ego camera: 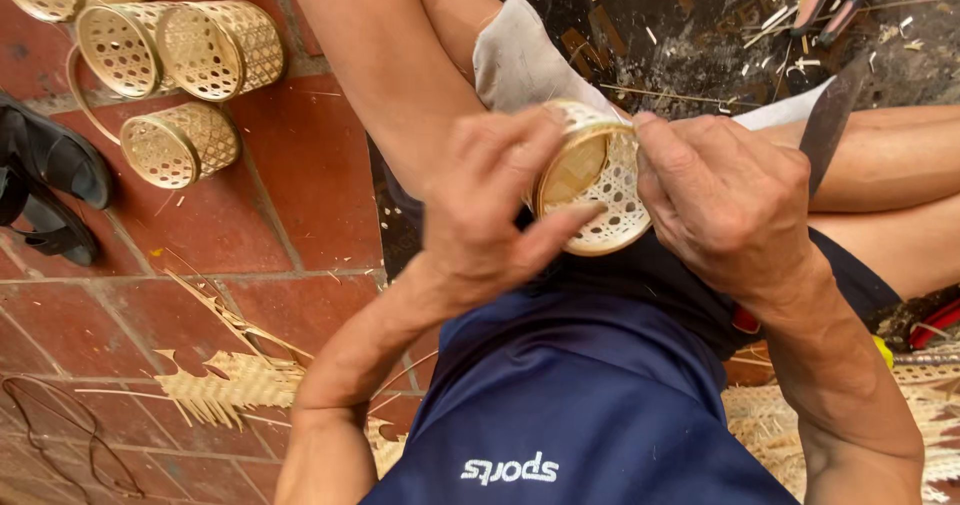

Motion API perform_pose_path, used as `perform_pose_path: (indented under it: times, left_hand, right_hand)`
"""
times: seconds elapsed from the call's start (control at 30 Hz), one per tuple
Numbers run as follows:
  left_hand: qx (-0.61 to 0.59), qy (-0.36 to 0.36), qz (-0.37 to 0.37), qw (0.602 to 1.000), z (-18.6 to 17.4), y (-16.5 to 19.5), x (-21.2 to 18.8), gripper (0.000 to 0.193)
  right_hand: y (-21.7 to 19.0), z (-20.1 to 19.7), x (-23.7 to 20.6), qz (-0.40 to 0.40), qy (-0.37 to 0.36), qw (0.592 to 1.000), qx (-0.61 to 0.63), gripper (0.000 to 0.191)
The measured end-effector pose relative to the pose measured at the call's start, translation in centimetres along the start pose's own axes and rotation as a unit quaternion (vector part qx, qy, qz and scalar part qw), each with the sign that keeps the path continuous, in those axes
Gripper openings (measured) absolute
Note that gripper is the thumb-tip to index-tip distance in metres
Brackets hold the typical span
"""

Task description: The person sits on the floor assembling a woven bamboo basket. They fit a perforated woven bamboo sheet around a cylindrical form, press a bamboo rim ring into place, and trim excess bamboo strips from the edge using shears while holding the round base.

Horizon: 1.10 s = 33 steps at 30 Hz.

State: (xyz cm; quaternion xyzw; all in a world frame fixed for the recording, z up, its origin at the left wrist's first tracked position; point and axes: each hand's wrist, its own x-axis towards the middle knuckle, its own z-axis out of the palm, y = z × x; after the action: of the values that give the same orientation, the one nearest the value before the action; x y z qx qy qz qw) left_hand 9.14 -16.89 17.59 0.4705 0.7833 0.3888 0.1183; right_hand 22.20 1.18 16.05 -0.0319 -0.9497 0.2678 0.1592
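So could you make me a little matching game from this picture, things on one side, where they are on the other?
Things:
1. small woven basket
2. three finished baskets
3. black sandal
4. knife blade

Places:
A. far left edge, on the tiles
B. between the left hand and right hand
C. on the red tiles, upper left
D. just beyond the right hand

Pairs: 1-B, 2-C, 3-A, 4-D

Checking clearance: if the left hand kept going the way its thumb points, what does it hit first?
The left hand already grips the woven basket, thumb across its rim. Carried on, it would likely meet the right hand on the basket's far side; depth is unclear.
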Motion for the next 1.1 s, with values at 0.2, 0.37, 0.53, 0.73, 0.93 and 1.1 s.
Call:
perform_pose_path:
  times: [0.2,0.37,0.53,0.73,0.93,1.1]
  left_hand:
    - [0.025,0.003,-0.029,0.999,2.8,0.2,-1.8,0.052]
    - [0.027,0.016,-0.021,0.999,3.4,0.8,-2.2,0.056]
    - [-0.003,0.046,-0.048,0.998,4.3,2.2,-3.0,0.059]
    - [-0.029,0.077,-0.085,0.993,3.8,0.7,-4.3,0.058]
    - [0.003,0.073,-0.131,0.989,1.7,0.4,-3.9,0.058]
    - [0.177,-0.037,0.002,0.983,-0.9,-0.6,-2.4,0.023]
  right_hand:
    - [-0.5,-0.4,0.1,0.032,-0.063,0.995,-0.064,0.019]
    - [-0.5,0.3,-0.9,0.036,-0.024,0.994,-0.103,0.015]
    - [-1.0,0.8,-1.1,0.043,0.026,0.996,-0.077,0.018]
    - [-0.5,0.9,-0.2,0.041,0.019,0.997,0.062,0.025]
    - [-2.4,1.0,-0.5,0.096,-0.020,0.989,0.109,0.020]
    - [-2.5,1.1,-0.3,0.053,-0.045,0.996,0.054,0.018]
